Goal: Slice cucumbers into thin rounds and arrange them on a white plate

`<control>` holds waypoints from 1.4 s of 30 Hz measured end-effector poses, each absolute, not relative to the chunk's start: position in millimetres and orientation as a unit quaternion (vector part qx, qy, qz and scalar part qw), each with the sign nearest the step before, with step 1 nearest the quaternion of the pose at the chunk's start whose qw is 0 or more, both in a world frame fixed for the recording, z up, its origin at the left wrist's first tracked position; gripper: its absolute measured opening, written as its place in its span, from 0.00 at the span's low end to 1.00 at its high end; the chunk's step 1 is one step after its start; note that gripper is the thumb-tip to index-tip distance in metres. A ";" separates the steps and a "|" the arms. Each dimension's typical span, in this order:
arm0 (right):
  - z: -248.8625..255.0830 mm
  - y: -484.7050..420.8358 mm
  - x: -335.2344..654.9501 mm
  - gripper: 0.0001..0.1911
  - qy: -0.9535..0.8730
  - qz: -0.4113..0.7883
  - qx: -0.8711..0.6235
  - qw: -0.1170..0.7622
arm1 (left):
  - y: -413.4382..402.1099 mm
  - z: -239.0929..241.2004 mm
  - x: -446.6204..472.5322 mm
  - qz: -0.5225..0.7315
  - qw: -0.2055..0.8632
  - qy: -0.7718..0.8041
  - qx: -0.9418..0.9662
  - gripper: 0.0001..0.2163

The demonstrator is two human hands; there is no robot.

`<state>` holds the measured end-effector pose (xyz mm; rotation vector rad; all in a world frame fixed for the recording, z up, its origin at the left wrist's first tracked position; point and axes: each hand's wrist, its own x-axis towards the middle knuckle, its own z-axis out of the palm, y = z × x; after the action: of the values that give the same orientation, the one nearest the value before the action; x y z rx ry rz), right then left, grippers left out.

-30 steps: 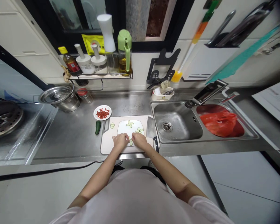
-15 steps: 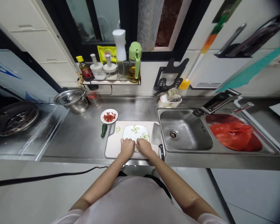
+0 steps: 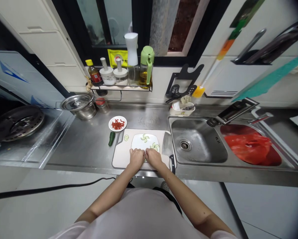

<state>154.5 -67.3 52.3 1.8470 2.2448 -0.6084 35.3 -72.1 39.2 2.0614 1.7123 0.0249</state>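
Observation:
My left hand (image 3: 137, 158) and my right hand (image 3: 153, 158) are close together over the near edge of a white plate (image 3: 137, 141). Both have curled, closed fingers, and what lies between the fingertips is hidden. Thin green-edged cucumber slices (image 3: 145, 137) form a pinwheel at the back of the plate, with another pinwheel (image 3: 154, 146) at its right. The plate rests on a pale cutting board (image 3: 120, 157). A few loose slices (image 3: 126, 137) lie on the board's left. Along its right side is a cleaver (image 3: 167, 142) with a black handle.
Left of the board lie a cucumber piece (image 3: 111, 138) and a small plate (image 3: 125, 125) of chopped red bits. A lidded steel pot (image 3: 85, 112) stands farther left. To the right is a double sink (image 3: 198, 159), with a red plastic bag (image 3: 248, 147) in one basin. Seasoning bottles fill a wall shelf (image 3: 134, 88).
The whole view has shifted slightly, moving the surroundings a little to the right. My hands stay at the plate's near edge, with the fingertips a touch closer together.

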 end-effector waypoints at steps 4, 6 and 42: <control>52.3 -67.2 153.9 0.12 0.752 -0.208 0.619 0.088 | -70.6 37.4 33.7 0.015 0.236 0.627 0.742 0.12; 51.0 -67.1 154.7 0.12 0.754 -0.205 0.618 0.080 | -70.0 38.0 30.4 0.026 0.260 0.630 0.731 0.11; 109.7 -61.5 141.1 0.10 0.797 -0.245 0.552 0.000 | -3.2 15.7 -43.6 0.130 0.176 0.825 0.522 0.12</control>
<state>141.1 -61.5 109.7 1.7342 2.5024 -0.7707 -43.6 -3.2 15.7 1.4769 2.3347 0.3678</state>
